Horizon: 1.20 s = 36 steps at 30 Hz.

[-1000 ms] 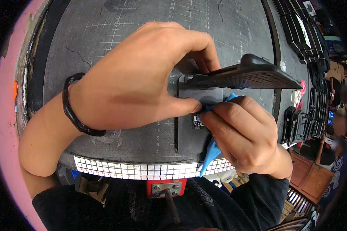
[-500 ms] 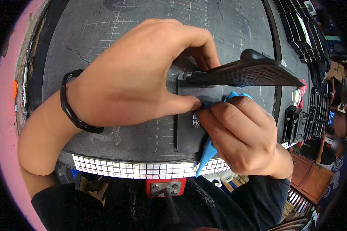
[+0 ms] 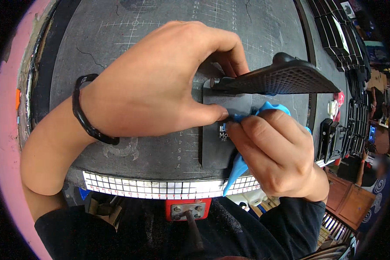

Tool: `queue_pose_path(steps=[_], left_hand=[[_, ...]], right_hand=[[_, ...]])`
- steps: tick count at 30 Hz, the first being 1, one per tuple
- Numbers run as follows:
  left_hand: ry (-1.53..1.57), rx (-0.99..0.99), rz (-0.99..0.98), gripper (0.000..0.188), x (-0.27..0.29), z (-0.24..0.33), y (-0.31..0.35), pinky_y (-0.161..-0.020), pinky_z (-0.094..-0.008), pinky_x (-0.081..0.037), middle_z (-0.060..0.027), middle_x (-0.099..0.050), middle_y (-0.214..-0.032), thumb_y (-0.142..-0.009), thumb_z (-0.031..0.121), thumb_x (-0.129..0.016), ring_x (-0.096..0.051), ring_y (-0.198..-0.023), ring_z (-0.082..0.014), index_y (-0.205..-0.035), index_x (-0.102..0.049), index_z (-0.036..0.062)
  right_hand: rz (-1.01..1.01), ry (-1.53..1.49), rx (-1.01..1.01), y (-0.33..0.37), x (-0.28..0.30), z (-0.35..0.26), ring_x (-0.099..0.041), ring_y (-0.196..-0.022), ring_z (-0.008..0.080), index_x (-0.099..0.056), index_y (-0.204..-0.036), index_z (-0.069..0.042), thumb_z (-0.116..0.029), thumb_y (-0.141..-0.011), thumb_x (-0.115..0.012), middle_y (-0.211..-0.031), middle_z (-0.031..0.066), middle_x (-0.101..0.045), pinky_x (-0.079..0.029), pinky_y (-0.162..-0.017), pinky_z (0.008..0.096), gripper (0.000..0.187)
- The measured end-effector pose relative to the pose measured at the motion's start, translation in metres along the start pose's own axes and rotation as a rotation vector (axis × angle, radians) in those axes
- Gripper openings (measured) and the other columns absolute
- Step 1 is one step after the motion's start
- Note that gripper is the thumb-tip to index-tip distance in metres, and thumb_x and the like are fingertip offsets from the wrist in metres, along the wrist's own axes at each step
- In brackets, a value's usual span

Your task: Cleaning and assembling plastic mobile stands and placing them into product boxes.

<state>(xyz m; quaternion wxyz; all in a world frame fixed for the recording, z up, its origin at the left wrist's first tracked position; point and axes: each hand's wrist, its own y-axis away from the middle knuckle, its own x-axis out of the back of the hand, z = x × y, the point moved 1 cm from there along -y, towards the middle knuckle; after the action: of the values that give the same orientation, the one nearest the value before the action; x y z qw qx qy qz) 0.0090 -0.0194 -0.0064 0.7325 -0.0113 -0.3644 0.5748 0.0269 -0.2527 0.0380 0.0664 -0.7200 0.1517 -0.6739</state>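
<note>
Below me lies a black folding stand with a flat grey base plate (image 3: pixel 216 151), white print on it, and a hinged panel (image 3: pixel 290 80) of textured black tilted up toward the right. My left hand (image 3: pixel 151 82), wearing a black bracelet, curls round the stand's far end. Its thumb rests on the base plate, while the fingers reach behind the hinge and are partly hidden. A bunched light blue cloth (image 3: pixel 236 171) is pinched in my right hand (image 3: pixel 275 149), closed, with fingertips against the plate beside the print. One cloth corner hangs down toward the table's near edge.
Under the stand is a dark mat (image 3: pixel 117 43) with pale grid lines. A white gridded ruler strip (image 3: pixel 134 188) runs along the near edge, above a red clamp block (image 3: pixel 188 210). Black stands (image 3: pixel 333 134) and a wire rack (image 3: pixel 333 34) line the right side. Another person is at far right.
The view has shifted slightly. My right fingertips have moved a little with the cloth, and more of the white print shows. Both hands keep their hold.
</note>
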Motion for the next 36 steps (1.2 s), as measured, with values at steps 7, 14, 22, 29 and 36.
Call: queue_pose_path(steps=[7, 14, 22, 29, 36], left_hand=[[-0.102, 0.032, -0.048, 0.076, 0.0031, 0.004, -0.0023, -0.103, -0.0394, -0.05, -0.0172, -0.066, -0.122, -0.067, 0.012, -0.098, -0.066, -0.113, -0.0338, -0.133, -0.062, -0.0009], [-0.07, 0.072, -0.096, 0.077, 0.0048, 0.0014, -0.0038, -0.104, -0.0379, -0.05, -0.0169, -0.065, -0.125, -0.068, 0.013, -0.098, -0.066, -0.114, -0.0337, -0.134, -0.061, -0.0009], [-0.051, 0.044, -0.053, 0.073, 0.0025, 0.0033, -0.0033, -0.1, -0.0361, -0.052, -0.0154, -0.067, -0.119, -0.068, 0.009, -0.098, -0.068, -0.11, -0.0281, -0.131, -0.063, -0.0018], [-0.069, 0.019, -0.022, 0.07, 0.0008, 0.0008, -0.0029, -0.097, -0.0367, -0.052, -0.0152, -0.068, -0.115, -0.067, 0.008, -0.097, -0.068, -0.107, -0.0294, -0.128, -0.064, -0.002], [-0.1, 0.009, -0.03, 0.069, 0.0011, 0.0017, -0.0032, -0.097, -0.0375, -0.053, -0.016, -0.069, -0.113, -0.065, 0.009, -0.097, -0.068, -0.106, -0.0318, -0.125, -0.065, -0.0015]], right_hand=[[-0.012, 0.053, 0.063, 0.0012, -0.0004, 0.0026, -0.055, -0.074, 0.0196, -0.074, -0.082, 0.003, -0.014, -0.051, -0.066, -0.09, 0.0064, -0.062, -0.047, -0.057, 0.0302, 0.036], [-0.02, 0.015, 0.024, 0.0001, -0.0005, 0.0025, -0.054, -0.073, 0.0194, -0.074, -0.08, 0.002, -0.013, -0.053, -0.068, -0.09, 0.0065, -0.061, -0.046, -0.056, 0.0301, 0.032], [-0.022, 0.006, 0.037, 0.0024, 0.0012, 0.0018, -0.061, -0.072, 0.0207, -0.076, -0.088, 0.005, -0.012, -0.049, -0.065, -0.087, 0.0091, -0.063, -0.049, -0.055, 0.0312, 0.044], [-0.042, -0.045, 0.03, 0.0027, -0.0004, 0.0021, -0.063, -0.074, 0.0209, -0.076, -0.087, 0.004, -0.012, -0.048, -0.067, -0.088, 0.0089, -0.065, -0.051, -0.057, 0.0311, 0.043], [-0.058, -0.07, 0.015, -0.0021, 0.0066, 0.0027, -0.064, -0.073, 0.0218, -0.077, -0.088, 0.004, -0.012, -0.05, -0.068, -0.085, 0.0077, -0.065, -0.053, -0.059, 0.0323, 0.042]])
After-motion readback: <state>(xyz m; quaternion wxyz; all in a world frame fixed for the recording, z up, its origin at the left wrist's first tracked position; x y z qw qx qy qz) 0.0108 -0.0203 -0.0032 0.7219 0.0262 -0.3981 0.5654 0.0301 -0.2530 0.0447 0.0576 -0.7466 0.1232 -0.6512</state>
